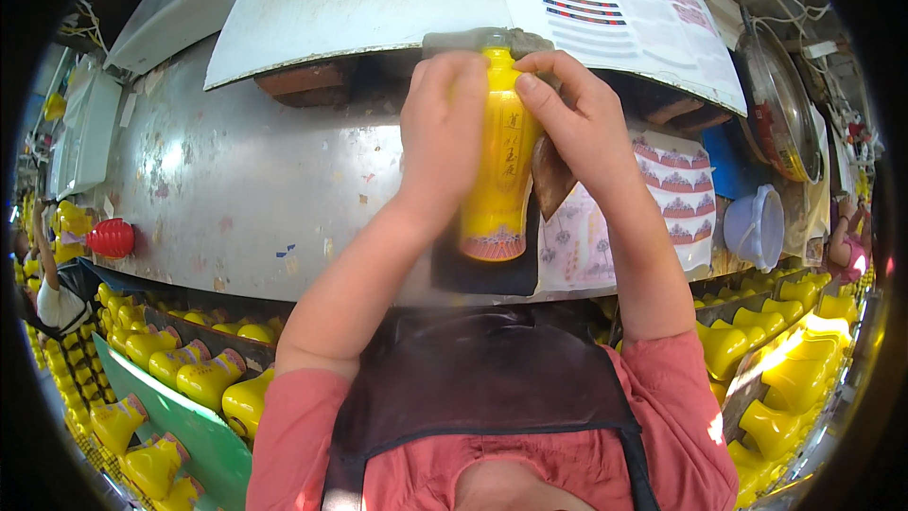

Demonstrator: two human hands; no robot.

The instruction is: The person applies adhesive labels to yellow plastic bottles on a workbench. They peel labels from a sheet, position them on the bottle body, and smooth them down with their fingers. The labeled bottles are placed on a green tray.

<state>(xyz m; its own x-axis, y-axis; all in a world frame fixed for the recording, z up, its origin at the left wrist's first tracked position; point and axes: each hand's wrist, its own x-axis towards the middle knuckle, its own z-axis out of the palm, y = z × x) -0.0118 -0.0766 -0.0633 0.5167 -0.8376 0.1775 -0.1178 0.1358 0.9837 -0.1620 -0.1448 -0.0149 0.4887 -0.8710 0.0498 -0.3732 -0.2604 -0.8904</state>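
A glossy yellow bottle (506, 151) with dark lettering and a patterned band at its base lies before me, neck pointing away. Beneath its base end is a dark cloth pad (473, 270), and its neck is by a greyish block (530, 41). My left hand (445, 123), blurred by motion, is closed along the bottle's left side near the neck. On the other side, my right hand (577, 114) grips the shoulder with thumb and fingers. A brown flat pointed piece (551, 175) shows under my right palm; whether that hand holds it is unclear.
A white board (378, 0) stands raised beyond the bottle, with decal sheets (605, 14) on it. More printed sheets (676, 189) lie right, near a pale bucket (754, 227). A red ribbed object (111, 237) sits left. Yellow bottles (208, 377) fill trays on both sides.
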